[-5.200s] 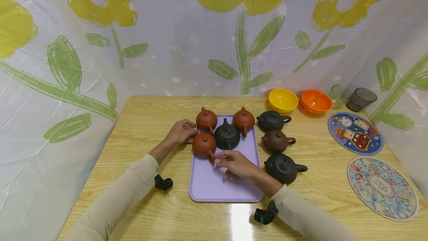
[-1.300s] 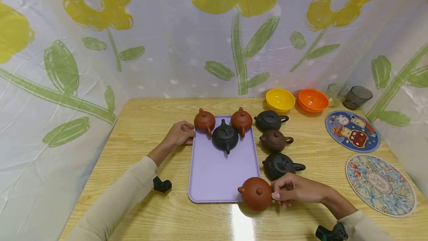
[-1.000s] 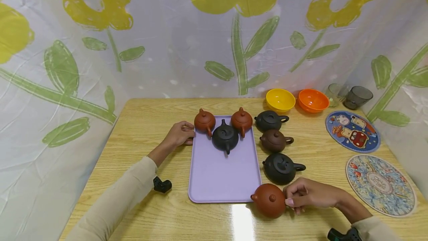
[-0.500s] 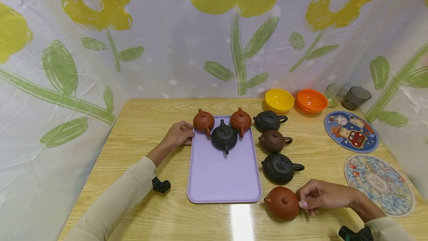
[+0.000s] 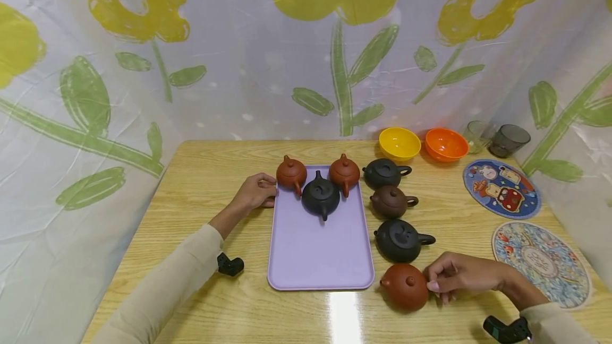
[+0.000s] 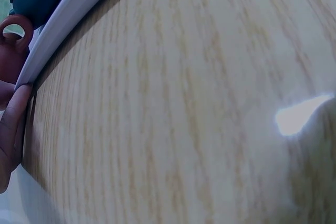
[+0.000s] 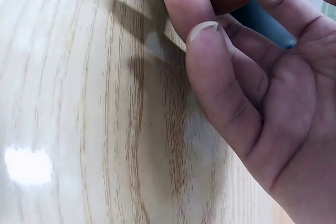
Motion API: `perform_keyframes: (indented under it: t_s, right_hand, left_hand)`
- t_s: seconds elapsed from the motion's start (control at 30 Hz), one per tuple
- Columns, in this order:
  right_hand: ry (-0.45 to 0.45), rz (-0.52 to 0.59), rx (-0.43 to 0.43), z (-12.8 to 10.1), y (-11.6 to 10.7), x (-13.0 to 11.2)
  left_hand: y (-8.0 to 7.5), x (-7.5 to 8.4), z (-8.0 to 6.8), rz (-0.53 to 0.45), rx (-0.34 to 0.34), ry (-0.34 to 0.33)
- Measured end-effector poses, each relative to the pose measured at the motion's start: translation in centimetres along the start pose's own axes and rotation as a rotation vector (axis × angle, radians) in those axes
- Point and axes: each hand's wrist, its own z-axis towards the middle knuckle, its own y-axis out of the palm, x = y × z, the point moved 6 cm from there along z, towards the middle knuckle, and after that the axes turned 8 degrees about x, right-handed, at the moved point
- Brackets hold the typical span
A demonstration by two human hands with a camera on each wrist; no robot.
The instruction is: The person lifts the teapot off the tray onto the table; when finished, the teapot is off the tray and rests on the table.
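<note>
At the front right in the head view, my right hand (image 5: 470, 275) pinches the handle of a reddish-brown clay teapot (image 5: 406, 288), whose spout points left. The fingers cover that handle; whether the pot's base touches the table I cannot tell. My left hand (image 5: 256, 191) is at the left edge of a lilac tray (image 5: 320, 259). In the left wrist view its thumb and finger pinch the tray's rim (image 6: 68, 22). On the tray's far end sit a black teapot (image 5: 321, 196), a left reddish-brown teapot (image 5: 290, 173) and a right reddish-brown teapot (image 5: 344, 172).
Right of the tray stand a black teapot (image 5: 382, 173), a dark brown teapot (image 5: 390, 201) and another black teapot (image 5: 399, 240), in a column. A yellow bowl (image 5: 399, 144), an orange bowl (image 5: 447, 145), cups (image 5: 509, 140) and round mats (image 5: 502, 189) lie farther right.
My right hand has carried the reddish-brown teapot off the tray, rightward and toward the front, below the column of teapots. In the last half second it barely moved. My left hand stayed at the tray.
</note>
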Motion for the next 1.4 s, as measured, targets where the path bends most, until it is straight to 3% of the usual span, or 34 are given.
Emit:
perform_keyframes:
  t_s: [0.33,0.57,0.73,0.9,1.03,1.27,1.4]
  right_hand:
    - [0.041,0.016,0.052,-0.2,-0.3,-0.2]
    - [-0.027,-0.012,0.046,-0.2,-0.2,-0.6]
    - [0.012,-0.027,0.066,-0.7,-0.4,-0.5]
    - [0.092,-0.070,0.132,-1.9,-1.3,-1.1]
    - [0.100,-0.146,0.216,-2.3,-2.3,-2.7]
    - [-0.021,-0.250,0.342,0.2,-2.9,-6.6]
    - [-0.021,-0.269,0.415,2.7,-2.8,-8.2]
  left_hand:
    - [0.0,-0.2,0.1,0.003,-0.013,0.004]
    - [0.0,-0.3,0.2,-0.008,-0.009,-0.012]
    - [0.0,-0.4,0.3,-0.011,-0.012,-0.013]
    - [0.0,-0.4,0.3,-0.008,-0.013,-0.005]
    - [0.0,-0.3,0.3,-0.001,-0.010,0.003]
    - [-0.1,-0.2,0.2,0.001,-0.005,0.005]
    - [0.0,-0.2,0.2,-0.003,-0.003,0.000]
